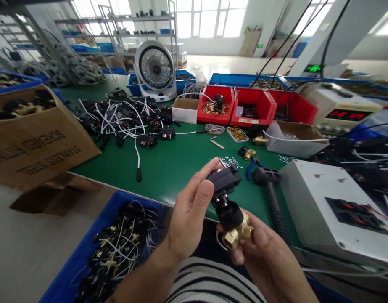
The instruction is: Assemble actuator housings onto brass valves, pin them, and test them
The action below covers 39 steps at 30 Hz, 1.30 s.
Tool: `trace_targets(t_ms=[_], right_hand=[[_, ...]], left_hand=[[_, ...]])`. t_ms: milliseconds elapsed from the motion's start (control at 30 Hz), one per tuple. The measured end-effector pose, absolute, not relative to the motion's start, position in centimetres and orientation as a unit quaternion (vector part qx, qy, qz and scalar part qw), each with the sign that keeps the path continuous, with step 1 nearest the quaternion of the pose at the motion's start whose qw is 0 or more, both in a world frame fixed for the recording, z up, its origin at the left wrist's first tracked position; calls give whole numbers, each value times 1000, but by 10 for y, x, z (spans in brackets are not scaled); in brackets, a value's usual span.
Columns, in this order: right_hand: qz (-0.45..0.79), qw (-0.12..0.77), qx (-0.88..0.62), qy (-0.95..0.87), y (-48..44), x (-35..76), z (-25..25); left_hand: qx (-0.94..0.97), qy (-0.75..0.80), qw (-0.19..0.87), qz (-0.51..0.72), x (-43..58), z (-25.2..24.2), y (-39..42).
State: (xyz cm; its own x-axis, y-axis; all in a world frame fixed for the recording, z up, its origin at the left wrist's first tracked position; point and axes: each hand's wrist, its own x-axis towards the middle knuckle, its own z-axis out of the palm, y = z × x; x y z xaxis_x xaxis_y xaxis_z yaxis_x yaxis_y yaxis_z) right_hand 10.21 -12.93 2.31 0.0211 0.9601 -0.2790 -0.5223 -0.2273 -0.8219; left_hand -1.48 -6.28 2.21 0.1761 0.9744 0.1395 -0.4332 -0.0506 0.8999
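Note:
My left hand (189, 210) is closed on a black actuator head (224, 181), thumb along its near side and fingers behind. Below it, a black collar (229, 214) sits between that head and a brass valve body (239, 233) with hex ends. My right hand (263, 244) is wrapped round the brass body from below and the right. The two parts line up, tilted, above the bench's front edge; whether they are fully joined I cannot tell. A white cable (219, 242) loops beside the brass body.
Right of my hands lie a black-headed hammer (274, 198), blue-handled pliers (252, 166), a brass valve (249, 154) and a grey metal box (332, 210). Cabled black units (118, 118) heap up at the left. Red bins (217, 105) and a fan (156, 69) stand behind. A blue crate (86, 252) sits below.

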Motion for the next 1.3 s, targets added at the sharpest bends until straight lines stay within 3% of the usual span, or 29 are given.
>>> trace_targets(t_ms=[333,533,767,967,1167,1300], right_hand=[[568,581,-478,-333,-129,107,17],[594,591,-463,-289,-123,110,15],[549,615,-488,-288,-120,116,13],[328,640,-560,-411,-107,130,12],[332,704,-509,-367,-89,118,36],[261,661,-584,-393,-78,108,31]], left_hand=[[693,244,342,586,-21,16,-54],[741,253,359,507,-21,14,-55],[819,338,223,407,-25,17,-60],[768,346,236,485,-16,19,-70],[754,328,242,515,-4,19,-84],[741,335,261,520,-3,10,-79]])
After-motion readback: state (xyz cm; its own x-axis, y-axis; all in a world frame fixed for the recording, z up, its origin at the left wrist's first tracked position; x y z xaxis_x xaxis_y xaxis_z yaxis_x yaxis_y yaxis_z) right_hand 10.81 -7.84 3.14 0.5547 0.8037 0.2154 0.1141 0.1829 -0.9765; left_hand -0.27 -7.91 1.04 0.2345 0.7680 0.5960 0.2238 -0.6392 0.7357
